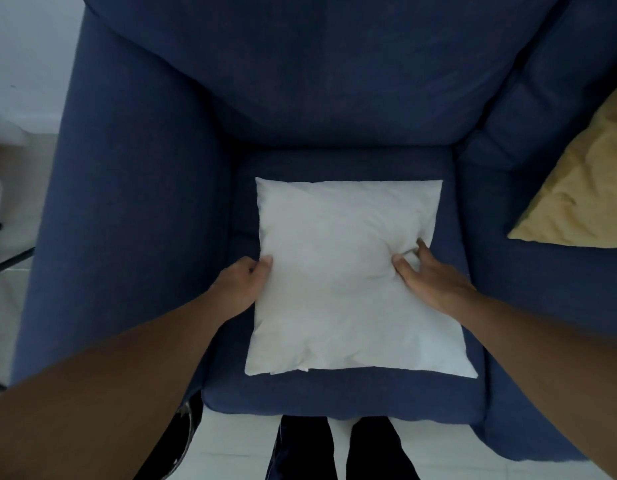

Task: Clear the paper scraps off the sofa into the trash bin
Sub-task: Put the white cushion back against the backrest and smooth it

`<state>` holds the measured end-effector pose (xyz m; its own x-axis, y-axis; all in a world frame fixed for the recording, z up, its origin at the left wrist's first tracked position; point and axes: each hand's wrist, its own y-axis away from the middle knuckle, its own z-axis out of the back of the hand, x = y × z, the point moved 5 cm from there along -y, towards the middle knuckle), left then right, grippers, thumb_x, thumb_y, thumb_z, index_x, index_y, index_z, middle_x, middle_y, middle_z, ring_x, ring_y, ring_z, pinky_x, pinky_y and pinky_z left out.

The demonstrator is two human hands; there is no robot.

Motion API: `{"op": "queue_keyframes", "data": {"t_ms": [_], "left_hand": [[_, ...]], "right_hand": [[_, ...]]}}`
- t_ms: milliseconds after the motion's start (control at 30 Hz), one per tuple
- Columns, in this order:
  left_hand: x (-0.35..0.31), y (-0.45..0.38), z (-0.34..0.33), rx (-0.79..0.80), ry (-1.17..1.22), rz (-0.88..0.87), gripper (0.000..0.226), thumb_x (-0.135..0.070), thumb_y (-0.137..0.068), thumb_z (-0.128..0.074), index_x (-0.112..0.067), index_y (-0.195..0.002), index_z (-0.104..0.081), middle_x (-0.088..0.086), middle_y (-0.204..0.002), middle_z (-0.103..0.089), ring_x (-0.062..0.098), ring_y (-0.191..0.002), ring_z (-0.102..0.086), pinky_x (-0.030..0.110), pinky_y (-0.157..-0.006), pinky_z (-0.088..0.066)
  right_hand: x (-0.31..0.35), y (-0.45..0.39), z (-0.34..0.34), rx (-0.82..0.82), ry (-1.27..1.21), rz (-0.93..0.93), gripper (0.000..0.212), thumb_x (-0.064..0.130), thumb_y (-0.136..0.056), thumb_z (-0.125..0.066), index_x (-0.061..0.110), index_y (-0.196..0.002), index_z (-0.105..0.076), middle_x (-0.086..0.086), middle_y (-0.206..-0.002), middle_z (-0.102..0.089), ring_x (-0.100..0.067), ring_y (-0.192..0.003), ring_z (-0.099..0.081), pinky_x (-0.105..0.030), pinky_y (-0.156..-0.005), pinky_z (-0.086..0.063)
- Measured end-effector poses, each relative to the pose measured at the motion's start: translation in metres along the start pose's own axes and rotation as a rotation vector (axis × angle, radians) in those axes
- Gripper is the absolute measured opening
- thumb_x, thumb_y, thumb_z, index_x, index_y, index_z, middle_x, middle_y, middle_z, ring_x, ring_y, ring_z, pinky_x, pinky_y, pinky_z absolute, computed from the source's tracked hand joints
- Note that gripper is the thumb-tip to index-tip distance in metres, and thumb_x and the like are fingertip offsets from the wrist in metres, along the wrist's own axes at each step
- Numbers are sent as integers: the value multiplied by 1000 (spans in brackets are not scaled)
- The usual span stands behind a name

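While hands grip edges, white pillow (348, 271) fills seat.

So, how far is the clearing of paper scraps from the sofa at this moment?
No paper scraps show on the blue sofa, and no trash bin is in view, so the clearing may be done or the scraps hidden. In hand: the left hand grips the white pillow at its edge, and the right hand pinches its top. A yellow pillow lies to the right. Left: checking under the pillow.

Both forearms are bare, with no sleeves, watch or rings in sight. The left hand (246, 284) and right hand (430, 277) wear no gloves. Dark trousers (338, 448) cover both legs.
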<state>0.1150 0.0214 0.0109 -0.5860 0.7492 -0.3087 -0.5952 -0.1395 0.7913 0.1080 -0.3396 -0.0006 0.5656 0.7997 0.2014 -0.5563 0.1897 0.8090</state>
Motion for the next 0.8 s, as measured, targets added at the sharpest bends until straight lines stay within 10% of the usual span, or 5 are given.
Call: {"op": "queue_keyframes", "data": {"t_ms": [233,467,633,800], "left_hand": [[-20,1,-8,8,175,36,72,-69,-100,-32,-18,-148,-51,4,-146,-55,25,-124,-56,38,-109,-43],[-35,6,40,119,523,75,51,-66,-93,-57,-24,-119,-69,1,-112,-76,24,-103,-71,42,-91,-57],[-57,5,73,179,738,34,49,-61,-83,-72,-19,-108,-76,7,-103,-79,27,-95,-74,42,-86,-56],[-90,-1,103,244,998,-58,32,-47,-96,-60,-18,-96,-71,3,-89,-70,21,-80,-69,37,-84,-53]], "right_hand": [[7,7,14,-1,-194,60,84,87,-91,-32,46,-163,-24,8,-162,-44,-25,-142,-48,-40,-110,-41],[25,29,67,1,-391,177,66,75,-100,-38,33,-147,-58,17,-143,-55,-11,-128,-53,-31,-107,-36],[33,36,133,-320,-453,247,37,59,-103,-52,27,-112,-67,4,-123,-63,-18,-115,-57,-35,-100,-41],[43,34,182,-375,-1021,246,36,51,-99,-64,18,-87,-71,-5,-93,-73,-14,-78,-68,-33,-81,-52]]}}
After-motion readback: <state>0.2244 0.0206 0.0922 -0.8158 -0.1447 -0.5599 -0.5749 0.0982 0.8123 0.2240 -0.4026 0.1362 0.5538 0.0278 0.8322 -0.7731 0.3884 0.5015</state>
